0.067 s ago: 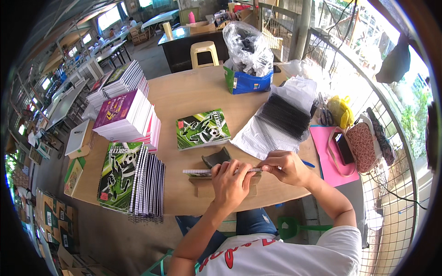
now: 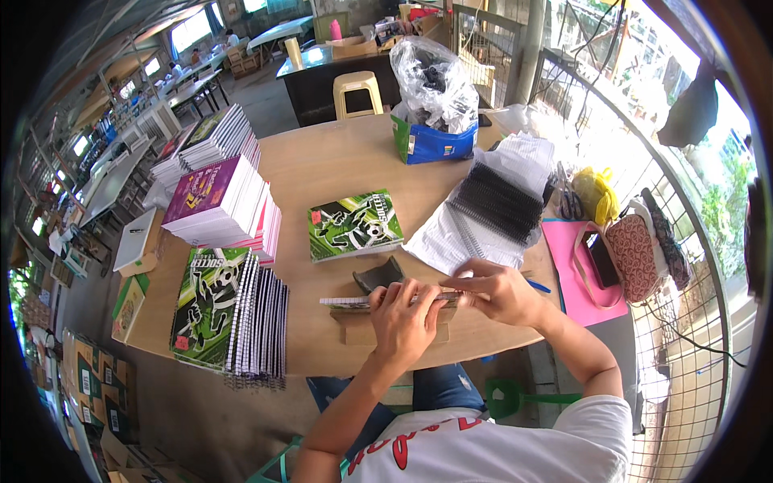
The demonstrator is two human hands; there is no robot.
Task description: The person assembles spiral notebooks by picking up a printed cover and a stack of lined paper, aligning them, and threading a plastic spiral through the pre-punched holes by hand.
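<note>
A notebook (image 2: 342, 303) stands on edge, its long narrow edge facing up, against a small wooden stand (image 2: 352, 330) near the front of the table. My left hand (image 2: 400, 322) is closed over its top edge, fingers wrapped round it. At the right end of that same edge, my right hand (image 2: 501, 295) has its fingertips pinched together; whatever lies between them is too small to make out. Just behind the notebook sits a dark curved holder (image 2: 378, 276). Farther back lies a short pile of green soccer-cover notebooks (image 2: 355, 225).
Black spiral coils (image 2: 499, 203) lie on white paper at the right. Spiral-bound notebooks (image 2: 211, 310) are stacked at the left, below purple-covered book stacks (image 2: 205, 197). A blue box (image 2: 439, 147) holds a plastic bag. Scissors (image 2: 570, 201), a pink folder (image 2: 564, 266) and a phone (image 2: 599, 258) line the right edge.
My right hand's fingers have shifted slightly up and left at the end of the notebook's edge. My left hand stays in place on the notebook.
</note>
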